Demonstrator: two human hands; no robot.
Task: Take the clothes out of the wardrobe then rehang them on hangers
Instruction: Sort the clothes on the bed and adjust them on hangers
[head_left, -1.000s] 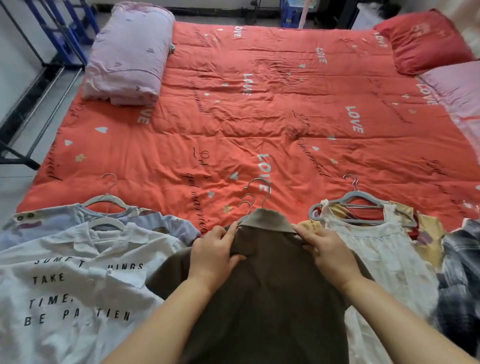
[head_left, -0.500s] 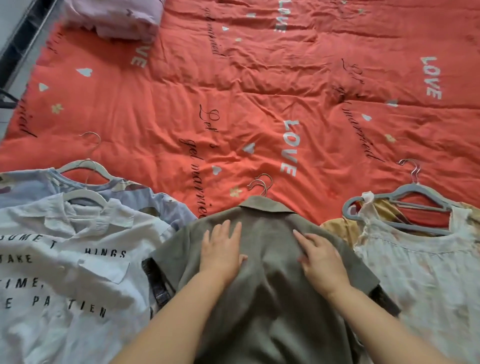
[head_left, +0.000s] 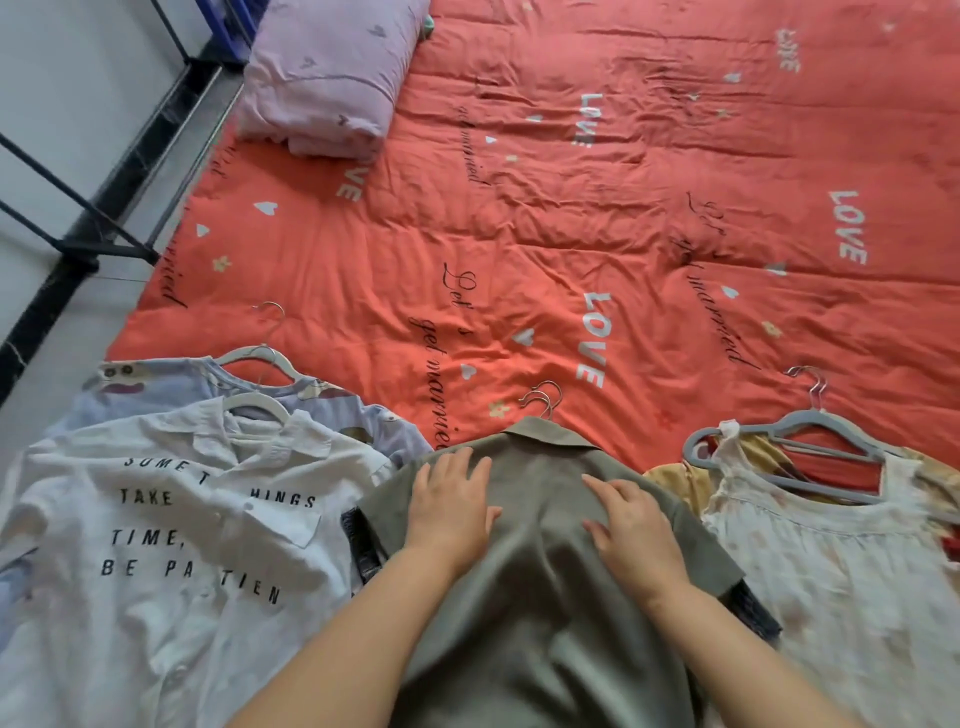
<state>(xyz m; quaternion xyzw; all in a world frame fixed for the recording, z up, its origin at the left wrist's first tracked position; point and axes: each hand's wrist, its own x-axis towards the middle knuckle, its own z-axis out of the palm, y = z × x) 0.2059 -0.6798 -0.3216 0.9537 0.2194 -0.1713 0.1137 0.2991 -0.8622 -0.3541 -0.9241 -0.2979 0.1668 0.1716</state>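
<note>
Both hands are down flat on the olive-green collared short-sleeve shirt (head_left: 545, 582), which lies back-side up on the near edge of the coral-red quilt printed with "LOVE" and script lettering (head_left: 519, 234). The left hand (head_left: 449, 501) has its fingers straight and close together, palm pressed onto the fabric just below the collar on the left side. The right hand (head_left: 631, 525) does the same on the right side, fingers a bit more spread. Neither one is gripping anything, just palms resting on cloth. Thin silver wire hanger hooks (head_left: 543, 397) poke out right above the collar, so the shirt looks to be on its hanger.

There's a dark patterned garment (head_left: 363, 540) peeking out from under the olive shirt at its sleeves, can't tell what it is.

On the left is a white button-up shirt with black printed words (head_left: 171, 519) on a white plastic hanger (head_left: 257, 402), overlapping a pale blue patterned top (head_left: 363, 426) that has its own white hanger (head_left: 260, 356).

On the right, a white sleeveless top with a faint floral print (head_left: 857, 571) sits on a grey hanger (head_left: 779, 441), with a yellow garment (head_left: 670, 470) underneath it.

Further back at the far left of the quilt there's a folded lilac blanket (head_left: 327, 78), and a dark metal rack frame (head_left: 78, 208) stands on the floor beside the bed.
</note>
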